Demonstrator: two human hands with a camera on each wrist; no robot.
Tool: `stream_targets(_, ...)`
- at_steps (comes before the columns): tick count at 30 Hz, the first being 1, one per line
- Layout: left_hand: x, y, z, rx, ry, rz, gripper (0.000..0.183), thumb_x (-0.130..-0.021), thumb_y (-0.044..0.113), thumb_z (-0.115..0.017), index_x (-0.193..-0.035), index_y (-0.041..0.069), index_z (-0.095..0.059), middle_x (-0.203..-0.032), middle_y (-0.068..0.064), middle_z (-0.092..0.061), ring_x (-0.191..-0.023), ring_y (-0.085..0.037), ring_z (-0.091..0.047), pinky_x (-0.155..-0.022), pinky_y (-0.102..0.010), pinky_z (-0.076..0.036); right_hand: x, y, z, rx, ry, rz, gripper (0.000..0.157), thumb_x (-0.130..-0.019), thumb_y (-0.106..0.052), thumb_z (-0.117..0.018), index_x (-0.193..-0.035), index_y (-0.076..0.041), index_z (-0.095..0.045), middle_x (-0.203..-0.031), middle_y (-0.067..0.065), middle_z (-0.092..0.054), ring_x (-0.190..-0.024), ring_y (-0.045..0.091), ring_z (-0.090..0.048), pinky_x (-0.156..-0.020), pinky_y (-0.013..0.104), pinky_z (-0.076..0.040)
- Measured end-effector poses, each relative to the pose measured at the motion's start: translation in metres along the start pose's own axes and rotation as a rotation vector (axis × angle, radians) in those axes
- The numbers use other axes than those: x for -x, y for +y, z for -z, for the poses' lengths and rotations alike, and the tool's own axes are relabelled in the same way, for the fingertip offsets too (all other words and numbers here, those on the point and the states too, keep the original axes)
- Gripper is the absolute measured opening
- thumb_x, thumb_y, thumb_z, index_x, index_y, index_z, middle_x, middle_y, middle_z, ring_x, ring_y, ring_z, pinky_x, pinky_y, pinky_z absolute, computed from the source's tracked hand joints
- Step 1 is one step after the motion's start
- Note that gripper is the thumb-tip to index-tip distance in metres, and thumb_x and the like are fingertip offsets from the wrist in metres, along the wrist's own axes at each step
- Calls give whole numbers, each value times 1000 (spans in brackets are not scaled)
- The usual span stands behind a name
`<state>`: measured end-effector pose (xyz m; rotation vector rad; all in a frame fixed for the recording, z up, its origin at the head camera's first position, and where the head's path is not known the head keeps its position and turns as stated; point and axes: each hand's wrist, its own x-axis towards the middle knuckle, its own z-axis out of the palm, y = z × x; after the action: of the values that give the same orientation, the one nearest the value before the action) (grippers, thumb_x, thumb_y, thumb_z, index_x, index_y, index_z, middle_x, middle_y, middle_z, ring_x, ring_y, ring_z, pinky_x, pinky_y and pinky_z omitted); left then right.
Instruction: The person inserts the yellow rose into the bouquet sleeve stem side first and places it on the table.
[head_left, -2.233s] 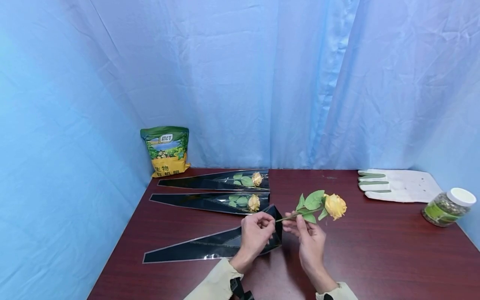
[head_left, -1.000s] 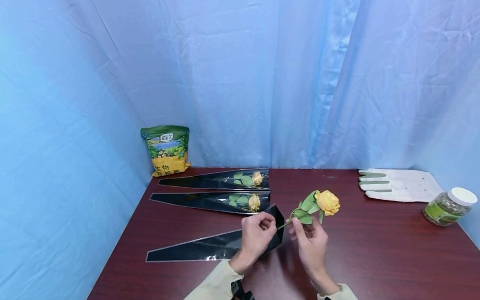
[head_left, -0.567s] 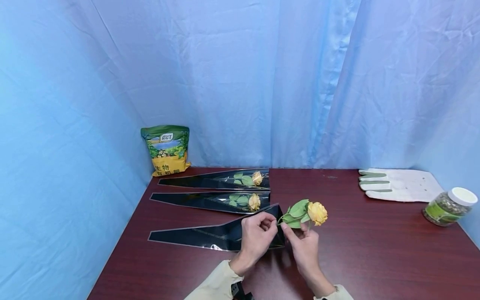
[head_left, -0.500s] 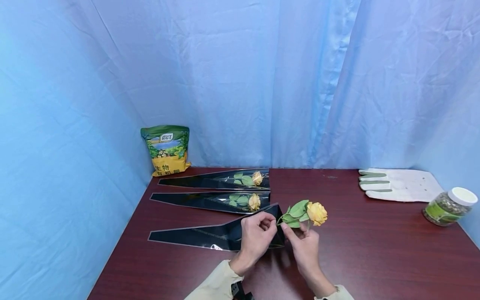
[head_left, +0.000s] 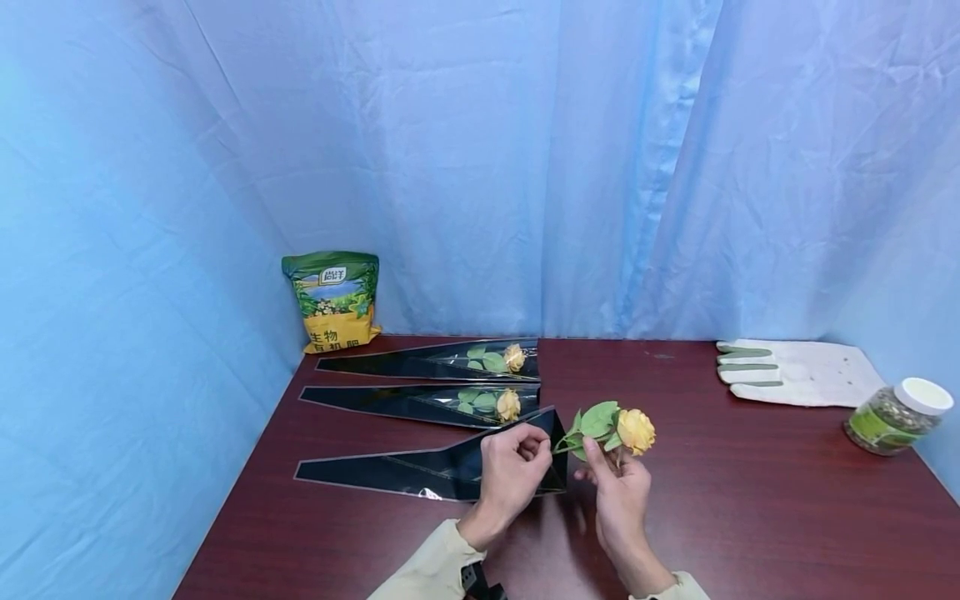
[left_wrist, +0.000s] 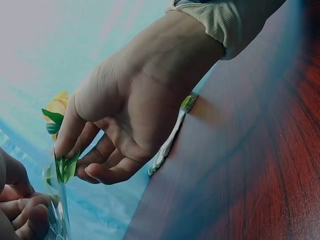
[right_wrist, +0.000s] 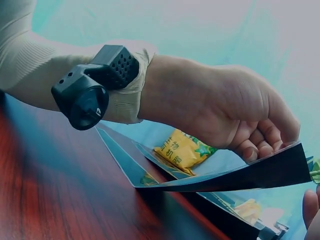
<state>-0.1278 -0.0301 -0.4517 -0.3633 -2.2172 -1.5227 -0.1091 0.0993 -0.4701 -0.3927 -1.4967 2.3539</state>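
A black flower sleeve with a clear panel lies slanting over the table, its wide mouth held up. My left hand pinches the upper edge of that mouth; in the right wrist view the left hand has thumb and fingers on the sleeve's rim. My right hand pinches a yellow rose just below its bloom, by the leaves. The rose's lower stem runs into the mouth, hidden inside; bloom and leaves stay outside. In the left wrist view the right hand has its other fingers loosely curled.
Behind lie two black sleeves, a far one and a nearer one, each with a yellow rose inside. A green-yellow fertilizer bag stands back left. At right are a white glove and a white-lidded jar. Blue curtains surround the table.
The rose has moved left, its stem going deeper into the sleeve. The sleeve's narrow end has swung away from me. Most recently my right hand's grip has shifted toward the bloom.
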Motion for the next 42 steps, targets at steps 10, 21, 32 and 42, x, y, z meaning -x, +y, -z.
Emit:
stream_targets(10,0,1,0,9,1,-24,9,-76,-5,-70,-74,4,-72,-60,-6,-68,-53,7,-51,-50,-7,-44,3,3,-3,-34,-5,42,22,-88,8,-67,-92,-13,-70,-78,-9,-73,-63,5,-63,-54,23,-53)
stream_targets(21,1,2,1,11,-12,-69,10,-77,-5,-69,-75,4,-72,-60,-5,-68,-53,8,-49,-49,-7,-43,6,11,-7,13,6,38,28,-86,9,-69,-101,-14,-69,-91,-11,-74,-82,-2,-66,-68,15,-53)
stream_targets(32,3,3,0,7,-31,-148,9,-77,-7,-70,-77,2,-72,-60,-6,-67,-51,3,-52,-49,-6,-43,9,14,-10,30,7,33,28,-84,10,-71,-100,-13,-71,-90,-14,-73,-90,-3,-67,-83,13,-53)
stream_targets(42,3,3,0,38,-90,-168,8,-78,-7,-71,-80,1,-73,-63,-8,-69,-53,2,-54,-51,-6,-44,8,17,-11,38,-13,-22,29,-86,12,-66,-100,-13,-71,-89,-14,-73,-91,-3,-67,-85,12,-53)
